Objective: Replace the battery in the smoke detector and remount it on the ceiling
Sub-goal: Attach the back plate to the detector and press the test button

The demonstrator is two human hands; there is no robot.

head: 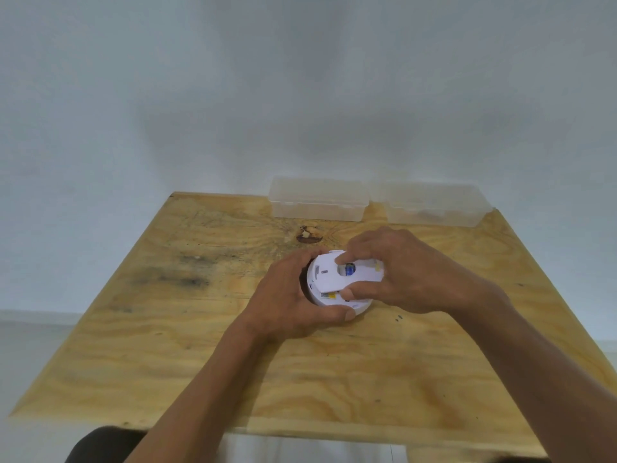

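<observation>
A round white smoke detector (329, 297) lies back side up on the plywood table (233, 362), near its middle. My left hand (293, 299) wraps around its left and front rim. A white back plate (329, 277) sits tilted on top, and my right hand (407, 272) pinches it between forefinger and thumb. Through a round hole in the plate a blue part (349, 269) shows; I cannot tell whether it is the battery. A bit of yellow (330, 296) shows under the plate's front edge.
Two clear plastic lidded boxes (319, 198) (434, 205) stand side by side at the table's far edge against the pale wall. A dark knot (309, 235) marks the wood just beyond the detector. The table's near edge is close to my body.
</observation>
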